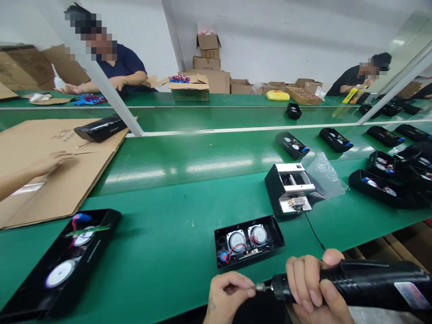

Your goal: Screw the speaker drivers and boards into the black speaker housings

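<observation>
My right hand [313, 283] is wrapped around a black electric screwdriver [367, 281], held level and pointing left. At its front end, the thumb and fingers of my left hand [231, 294] pinch the tip of the metal screwdriver bit [261, 286]; whether a screw is also between them is hidden. Just beyond my hands, an open black speaker housing [275, 238] lies on the green bench. It contains two round speakers, red wires, a small circuit board and a blue-wrapped part. Behind it to the right stands a black and silver device [293, 189] with a cable, probably a screw feeder.
Another open housing [97, 252] lies at left, near a co-worker's hand [50, 164] over cardboard [67, 198]. A plastic bag [326, 175] and several housings [378, 189] are at right. A white post [104, 85] rises at the divider; two people sit across.
</observation>
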A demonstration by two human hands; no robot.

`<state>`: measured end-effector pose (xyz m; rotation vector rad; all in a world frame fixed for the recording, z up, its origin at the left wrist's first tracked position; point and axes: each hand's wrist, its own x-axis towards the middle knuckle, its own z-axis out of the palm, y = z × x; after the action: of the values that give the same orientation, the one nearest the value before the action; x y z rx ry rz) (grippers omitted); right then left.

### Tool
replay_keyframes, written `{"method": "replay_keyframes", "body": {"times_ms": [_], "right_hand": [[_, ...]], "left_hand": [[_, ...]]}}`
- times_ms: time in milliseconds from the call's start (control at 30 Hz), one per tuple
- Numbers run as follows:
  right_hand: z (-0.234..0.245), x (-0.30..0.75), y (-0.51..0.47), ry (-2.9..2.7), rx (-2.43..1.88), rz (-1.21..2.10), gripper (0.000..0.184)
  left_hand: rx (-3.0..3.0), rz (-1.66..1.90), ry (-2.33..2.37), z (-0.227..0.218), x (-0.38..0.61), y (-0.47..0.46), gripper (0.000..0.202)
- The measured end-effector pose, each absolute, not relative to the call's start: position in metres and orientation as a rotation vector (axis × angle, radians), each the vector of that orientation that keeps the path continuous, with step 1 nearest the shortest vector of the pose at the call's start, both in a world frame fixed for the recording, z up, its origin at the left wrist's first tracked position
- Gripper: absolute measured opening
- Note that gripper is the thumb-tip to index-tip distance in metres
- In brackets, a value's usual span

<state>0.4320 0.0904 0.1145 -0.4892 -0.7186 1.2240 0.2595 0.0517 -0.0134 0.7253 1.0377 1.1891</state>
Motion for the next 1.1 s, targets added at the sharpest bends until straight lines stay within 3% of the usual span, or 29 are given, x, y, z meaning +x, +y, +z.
{"method": "replay_keyframes", "body": {"times_ms": [233, 367, 500, 667, 1100], "right_hand": [[0.12, 0.426, 0.095, -0.82, -0.504, 1.225, 0.016], [0.121, 0.426, 0.104, -0.892, -0.554, 1.212, 0.017], [0.121, 0.426, 0.11, -0.917, -0.567, 1.164, 0.019], [0.114, 0.418, 0.118, -0.976, -0.584, 1.184, 0.018], [0.08, 0.393, 0.131, -1.154, -0.542, 1.182, 0.022]], "left_hand": [[1.491, 1.346, 1.172, 0.017, 0.249, 0.063, 0.028], [2.004, 1.385, 1.336, 0.027, 0.232, 0.079, 0.058], [2.364, 0.974, 1.57, 0.026, 0.216, 0.097, 0.048], [2.439, 0.604, 1.536, 0.015, 0.214, 0.111, 0.046], [2.416, 0.624, 1.399, -0.005, 0.212, 0.119, 0.027]]}}
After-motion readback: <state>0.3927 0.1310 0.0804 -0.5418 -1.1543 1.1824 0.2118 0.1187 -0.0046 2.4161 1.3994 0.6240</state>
